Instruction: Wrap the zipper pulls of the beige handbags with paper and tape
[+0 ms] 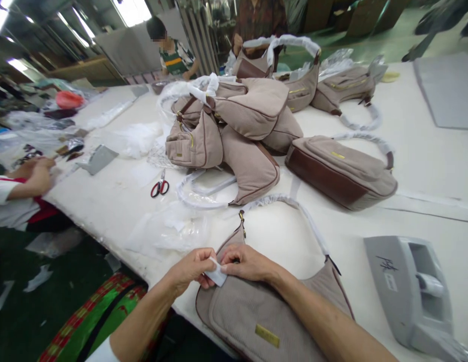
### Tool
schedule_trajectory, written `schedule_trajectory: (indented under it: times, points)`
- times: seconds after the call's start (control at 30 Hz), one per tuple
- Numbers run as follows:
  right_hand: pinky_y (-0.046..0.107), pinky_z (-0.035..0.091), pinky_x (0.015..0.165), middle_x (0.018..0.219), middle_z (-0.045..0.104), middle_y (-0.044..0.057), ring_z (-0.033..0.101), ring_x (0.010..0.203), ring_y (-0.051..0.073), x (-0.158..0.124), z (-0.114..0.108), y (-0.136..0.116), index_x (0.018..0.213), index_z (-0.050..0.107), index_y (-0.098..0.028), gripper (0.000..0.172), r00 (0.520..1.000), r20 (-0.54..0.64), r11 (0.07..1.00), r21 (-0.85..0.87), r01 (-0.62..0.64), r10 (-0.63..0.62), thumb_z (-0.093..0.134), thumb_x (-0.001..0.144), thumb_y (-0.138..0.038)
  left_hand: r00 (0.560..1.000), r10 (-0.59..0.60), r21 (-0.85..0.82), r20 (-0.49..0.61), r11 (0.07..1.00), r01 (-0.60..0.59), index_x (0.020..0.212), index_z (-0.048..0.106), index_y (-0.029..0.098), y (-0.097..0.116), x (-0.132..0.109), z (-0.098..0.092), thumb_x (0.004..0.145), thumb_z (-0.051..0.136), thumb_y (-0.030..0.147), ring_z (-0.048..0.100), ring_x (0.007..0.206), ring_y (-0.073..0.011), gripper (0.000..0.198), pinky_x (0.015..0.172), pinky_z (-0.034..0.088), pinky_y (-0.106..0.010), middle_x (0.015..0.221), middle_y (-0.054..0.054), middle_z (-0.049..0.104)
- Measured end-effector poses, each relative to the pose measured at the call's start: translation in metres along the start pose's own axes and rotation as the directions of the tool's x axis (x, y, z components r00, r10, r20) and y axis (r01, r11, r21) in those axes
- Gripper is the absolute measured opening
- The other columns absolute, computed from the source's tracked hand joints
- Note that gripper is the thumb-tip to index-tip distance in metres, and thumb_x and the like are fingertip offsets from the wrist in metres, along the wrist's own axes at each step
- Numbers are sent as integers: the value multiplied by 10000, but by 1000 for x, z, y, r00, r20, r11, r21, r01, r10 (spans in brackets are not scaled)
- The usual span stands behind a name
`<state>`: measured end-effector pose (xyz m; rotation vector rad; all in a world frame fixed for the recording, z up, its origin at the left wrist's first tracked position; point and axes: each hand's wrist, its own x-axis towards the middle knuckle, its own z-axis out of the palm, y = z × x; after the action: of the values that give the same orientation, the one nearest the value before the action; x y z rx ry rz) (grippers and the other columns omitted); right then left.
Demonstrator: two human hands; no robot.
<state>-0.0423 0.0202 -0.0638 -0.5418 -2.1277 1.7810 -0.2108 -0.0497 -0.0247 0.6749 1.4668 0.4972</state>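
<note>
A taupe shoulder bag (241, 311) with a gold plate and a plastic-wrapped strap lies in front of me at the table's near edge. Above its upper left part, my left hand (198, 269) pinches a small white piece of paper or film (218, 274). My right hand (245, 262) has its fingers closed at the upper right edge of the same white piece, resting over the bag. Its fingertips are partly hidden, so I cannot tell whether they also grip the bag.
Several similar bags (252, 108) are heaped across the white table (117, 201). Red-handled scissors (160, 187) lie left of them, near clear plastic. A grey tape dispenser (403, 291) stands at right. A co-worker's hands (40, 168) are at far left; more people stand behind.
</note>
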Motion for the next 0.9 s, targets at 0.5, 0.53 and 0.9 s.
schedule_trajectory:
  times: [0.5, 0.53, 0.9]
  points:
    - [196, 352, 561, 674, 535, -24, 471, 615, 97, 4, 24, -12, 725, 573, -162, 165, 999, 19, 991, -133, -29, 32, 547, 786, -313, 990, 34, -179, -134, 982, -58, 696, 538, 148, -36, -18, 5, 663, 607, 289, 561, 460, -103, 161, 445, 425, -184, 539, 16, 586]
    - [197, 358, 572, 685, 542, -22, 480, 631, 101, 3, 24, -12, 710, 575, -160, 165, 999, 12, 990, -136, -31, 33, 582, 762, -316, 984, 63, -183, -166, 979, -94, 697, 543, 145, -38, -19, 7, 671, 605, 285, 552, 459, -95, 155, 454, 424, -181, 539, 18, 582]
    - [197, 361, 583, 674, 518, -18, 476, 626, 98, 0, 25, -14, 678, 565, -140, 189, 998, 52, 997, -69, -35, 38, 485, 831, -214, 997, 22, -393, -75, 918, -50, 798, 574, 123, -44, -27, 4, 772, 426, 576, 592, 509, -131, 477, 455, 449, -209, 642, -46, 629]
